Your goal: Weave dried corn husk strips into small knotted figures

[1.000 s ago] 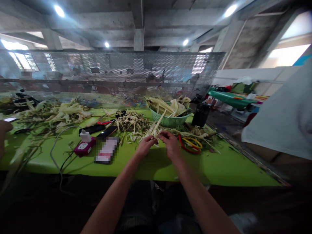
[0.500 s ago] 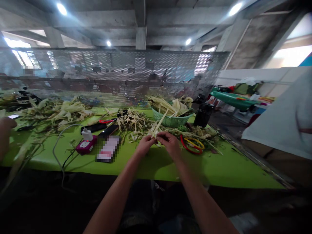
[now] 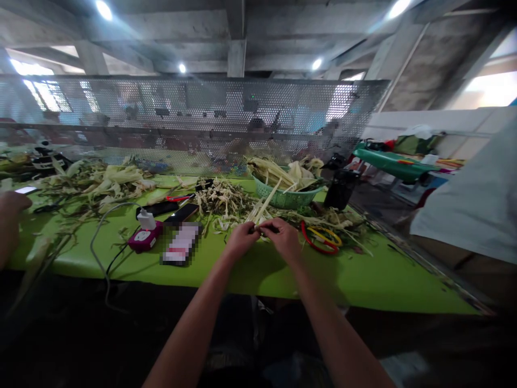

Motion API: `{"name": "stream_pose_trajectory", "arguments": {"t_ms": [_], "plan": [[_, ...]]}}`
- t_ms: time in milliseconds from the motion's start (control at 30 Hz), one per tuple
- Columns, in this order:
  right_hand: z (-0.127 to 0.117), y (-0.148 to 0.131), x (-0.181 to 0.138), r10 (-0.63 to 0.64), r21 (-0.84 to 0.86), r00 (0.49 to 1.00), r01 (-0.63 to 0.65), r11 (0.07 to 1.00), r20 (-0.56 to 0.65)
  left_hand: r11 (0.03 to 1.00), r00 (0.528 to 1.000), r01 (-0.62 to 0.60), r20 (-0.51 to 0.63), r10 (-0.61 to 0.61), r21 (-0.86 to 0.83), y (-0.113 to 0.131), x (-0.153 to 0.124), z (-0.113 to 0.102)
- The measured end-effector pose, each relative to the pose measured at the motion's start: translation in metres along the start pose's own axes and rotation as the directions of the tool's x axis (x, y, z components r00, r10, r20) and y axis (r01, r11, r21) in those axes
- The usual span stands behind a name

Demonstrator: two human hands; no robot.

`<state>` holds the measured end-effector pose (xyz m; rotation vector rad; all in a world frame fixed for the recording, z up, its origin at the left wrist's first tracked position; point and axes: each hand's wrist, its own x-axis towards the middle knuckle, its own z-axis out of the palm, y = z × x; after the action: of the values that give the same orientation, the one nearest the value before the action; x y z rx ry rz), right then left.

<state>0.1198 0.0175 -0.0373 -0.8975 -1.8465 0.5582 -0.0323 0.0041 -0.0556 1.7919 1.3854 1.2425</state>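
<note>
Over the green tabletop, my left hand (image 3: 241, 238) and my right hand (image 3: 285, 237) meet with fingertips pinched together. Between them is a pale strip of dried corn husk (image 3: 267, 199), one long end rising away toward the basket. The part inside my fingers is mostly hidden. Just beyond my hands lies a heap of small knotted husk pieces (image 3: 222, 198). A green plastic basket (image 3: 283, 199) behind them holds long dried husks (image 3: 270, 171). Red and yellow looped handles or bands (image 3: 321, 238) lie to the right of my right hand.
On the left are a phone (image 3: 181, 245), a purple power block (image 3: 144, 238) with a white charger and cable, a dark phone (image 3: 182, 213) and a large husk pile (image 3: 109, 180). Another person's hand (image 3: 14, 207) is at far left. A perforated metal screen (image 3: 181, 124) stands behind.
My fingertips have closed in tighter on the husk, and the pale bit that showed between them is now mostly covered. The view has shifted slightly.
</note>
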Motion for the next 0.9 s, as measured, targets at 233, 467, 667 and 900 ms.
{"name": "stream_pose_trajectory", "arguments": {"t_ms": [233,467,667,900], "plan": [[-0.0017,-0.0006,0.0004,-0.076,-0.052,0.996,0.078,0.996,0.049,0.994,1.000,-0.012,0.016,0.011,0.108,0.0027,-0.0010,-0.0046],[-0.0019,-0.0020,0.0008,-0.129,-0.113,0.986,0.141,0.983,0.104,0.979,0.998,-0.034,0.053,0.024,0.203,0.0039,-0.0029,-0.0066],[0.0003,-0.0045,-0.0014,-0.176,-0.159,0.981,0.186,0.969,0.078,0.975,0.998,-0.040,0.064,0.026,0.221,0.0017,-0.0017,-0.0052],[0.0054,-0.0056,-0.0032,-0.209,-0.229,0.977,0.211,0.950,0.034,0.983,0.999,-0.032,0.047,0.024,0.180,-0.0011,-0.0005,-0.0034]]}}
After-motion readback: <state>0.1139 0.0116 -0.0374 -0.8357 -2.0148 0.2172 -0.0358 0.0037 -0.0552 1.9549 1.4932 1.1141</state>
